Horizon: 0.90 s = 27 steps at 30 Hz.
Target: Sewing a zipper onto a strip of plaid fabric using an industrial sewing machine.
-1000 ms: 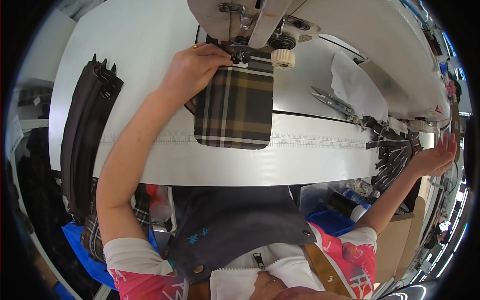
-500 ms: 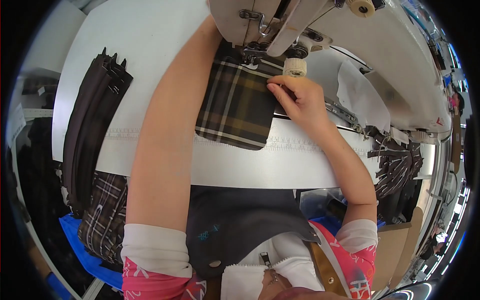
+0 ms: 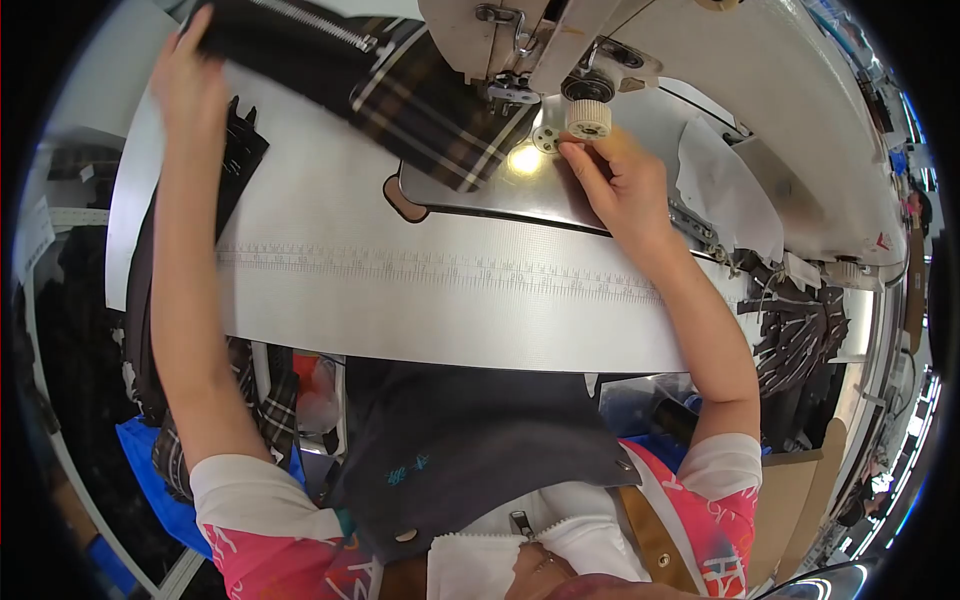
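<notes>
My left hand (image 3: 193, 85), blurred by motion, is closed on the far left end of a dark plaid fabric piece (image 3: 425, 105) with a silver zipper (image 3: 318, 22). The piece slants across the table, its near right corner beside the presser foot (image 3: 512, 92) of a white sewing machine (image 3: 780, 100). Under the machine's ridged cream knob (image 3: 588, 120), my right hand (image 3: 628, 185) is pinched, thumb against forefinger. A small round metal disc with holes (image 3: 546, 138) lies right by its fingertips; I cannot tell whether they grip it.
A shiny metal plate (image 3: 500, 190) surrounds the sewing spot on the white table (image 3: 450, 330), which bears a printed ruler. Dark fabric strips (image 3: 235, 165) lie at the left. Several zipper-trimmed pieces (image 3: 800, 330) hang at the right, near a white sheet (image 3: 725, 185).
My left hand has swung out left with the plaid fabric, drawing it off the plate and turning it. My right hand has let go of the fabric edge and shifted slightly right.
</notes>
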Each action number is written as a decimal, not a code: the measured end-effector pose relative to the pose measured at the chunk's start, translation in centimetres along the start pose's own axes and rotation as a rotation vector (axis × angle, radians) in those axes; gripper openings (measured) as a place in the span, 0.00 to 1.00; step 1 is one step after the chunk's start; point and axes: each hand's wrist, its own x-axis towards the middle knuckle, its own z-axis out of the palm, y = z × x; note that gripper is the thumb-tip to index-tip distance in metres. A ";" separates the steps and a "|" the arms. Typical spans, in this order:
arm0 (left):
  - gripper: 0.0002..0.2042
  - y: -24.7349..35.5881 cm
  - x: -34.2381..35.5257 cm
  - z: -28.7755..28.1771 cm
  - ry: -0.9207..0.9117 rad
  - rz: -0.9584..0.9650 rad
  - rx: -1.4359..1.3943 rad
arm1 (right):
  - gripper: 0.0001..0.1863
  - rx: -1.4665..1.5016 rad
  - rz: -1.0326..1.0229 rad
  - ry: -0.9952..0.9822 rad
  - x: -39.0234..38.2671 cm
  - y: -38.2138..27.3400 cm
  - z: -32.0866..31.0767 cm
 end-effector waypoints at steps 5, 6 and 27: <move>0.19 10.1 -18.6 -12.3 -0.094 -0.876 -0.962 | 0.07 -0.179 -0.371 0.074 -1.0 0.0 0.1; 0.19 10.4 -23.0 -15.2 -0.273 -1.008 -0.923 | 0.07 -0.159 -0.385 0.074 -1.0 -0.9 0.3; 0.19 23.7 -26.9 -1.5 -0.771 0.341 -0.560 | 0.10 -0.094 -0.644 -0.046 -1.7 -2.5 -0.2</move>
